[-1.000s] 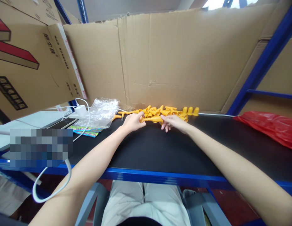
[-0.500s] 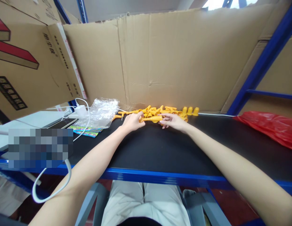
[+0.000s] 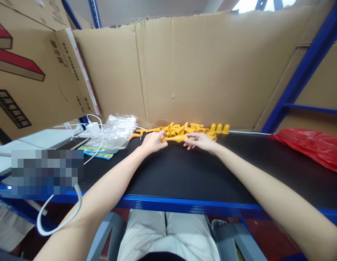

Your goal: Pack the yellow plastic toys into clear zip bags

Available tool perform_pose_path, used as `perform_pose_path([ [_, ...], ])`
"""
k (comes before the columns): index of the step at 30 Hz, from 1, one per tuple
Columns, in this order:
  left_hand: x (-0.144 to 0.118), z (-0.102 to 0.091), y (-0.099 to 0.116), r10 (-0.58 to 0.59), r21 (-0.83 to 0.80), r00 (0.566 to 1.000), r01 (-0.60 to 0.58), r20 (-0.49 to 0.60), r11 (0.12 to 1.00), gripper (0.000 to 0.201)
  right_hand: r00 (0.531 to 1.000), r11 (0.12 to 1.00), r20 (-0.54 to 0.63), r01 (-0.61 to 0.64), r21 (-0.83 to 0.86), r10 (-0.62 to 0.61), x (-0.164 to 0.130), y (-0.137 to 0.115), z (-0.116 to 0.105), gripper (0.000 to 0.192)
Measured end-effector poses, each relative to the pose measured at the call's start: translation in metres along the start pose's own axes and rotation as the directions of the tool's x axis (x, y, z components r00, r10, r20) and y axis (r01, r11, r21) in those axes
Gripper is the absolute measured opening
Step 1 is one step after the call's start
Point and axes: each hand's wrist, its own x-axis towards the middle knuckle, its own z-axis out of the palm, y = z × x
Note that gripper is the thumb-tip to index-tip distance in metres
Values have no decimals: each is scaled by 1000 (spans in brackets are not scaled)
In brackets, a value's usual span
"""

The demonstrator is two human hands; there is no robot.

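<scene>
Yellow piece [image 3: 179, 138] | between left hand [image 3: 153, 142] and right hand [image 3: 199, 141] | each gripping one end

At the frame's centre, the ends of the yellow piece [image 3: 178, 138] are partly covered by the left grip [image 3: 153, 141] and the right grip [image 3: 200, 141], and part of the yellow pile [image 3: 180, 131] behind is blocked from sight. Whatever lies beneath the pixelated patch [image 3: 47, 172] at the lower left cannot be told. The red plastic sheet [image 3: 309, 148] is cut off by the right edge, the printed carton [image 3: 40, 101] by the left.
</scene>
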Motion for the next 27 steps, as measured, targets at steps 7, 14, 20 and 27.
perform_pose_path([
  [7,2,2,-2,16,-4,1000,-16,-13,1000,31,1000,1000,-4,-7,-12,7,0,-1,0,56],
  [14,2,2,-4,14,-11,1000,-14,15,1000,30,1000,1000,17,9,-23,-8,2,3,-1,56],
  [20,2,2,-4,23,-21,1000,-23,3,1000,30,1000,1000,1,-6,-14,6,1,1,0,57],
  [27,1,2,-1,18,-20,1000,-18,-3,1000,31,999,1000,34,9,-13,-8,0,-1,-1,42],
])
